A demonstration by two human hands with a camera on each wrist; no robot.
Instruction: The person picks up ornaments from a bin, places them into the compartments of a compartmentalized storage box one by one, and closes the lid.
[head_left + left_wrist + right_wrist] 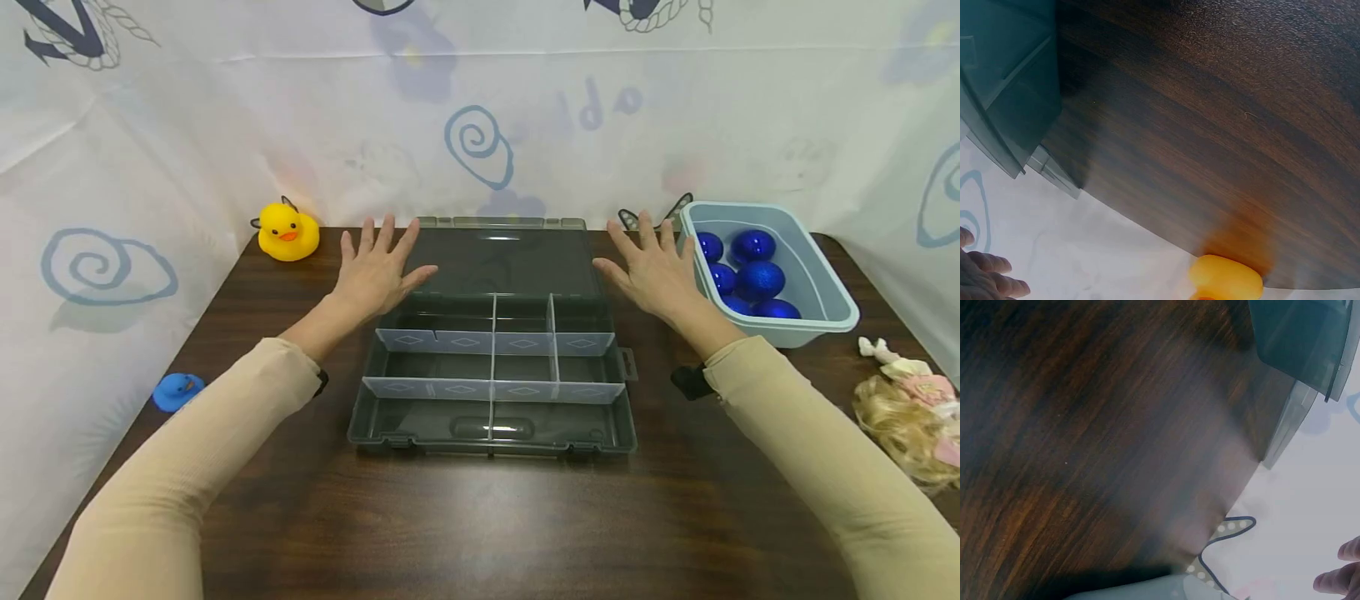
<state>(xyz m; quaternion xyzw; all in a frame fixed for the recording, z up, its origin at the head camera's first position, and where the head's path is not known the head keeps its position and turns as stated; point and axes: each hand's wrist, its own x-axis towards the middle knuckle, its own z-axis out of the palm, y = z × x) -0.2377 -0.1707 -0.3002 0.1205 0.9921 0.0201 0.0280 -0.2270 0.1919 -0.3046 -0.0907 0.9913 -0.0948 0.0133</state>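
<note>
Okay, status check. Looks pretty early on, at a guess. Done so far: grey plastic case set mid-counter, lid folded back toward twelve o'clock, pale dividers standing in place. No blue balls in any compartment; at least five sitting in the light-blue tub, between two and three o'clock from the case. Left to do, by the look of it: pretty much all the actual handling. Can't judge more than that from this one moment.

Now for the hands. Left hand out at about ten o'clock from the case's middle, back side up, fingers and thumb spread wide, thumb reaching over the lid's left edge. Right hand at about two o'clock, nearly a mirror copy, fingers fanned out too, thumb just beside the lid's right edge, little finger near the tub's rim. Nothing gripped by either one. Seemingly hovering, though can't rule out a light touch on the lid. Not much help from the wrist views: just a few fingertips in a bottom corner, against white cloth.

Also around: yellow duck at ten o'clock, blue duck between eight and nine, blond-haired doll between three and four, partly cut off.
</note>
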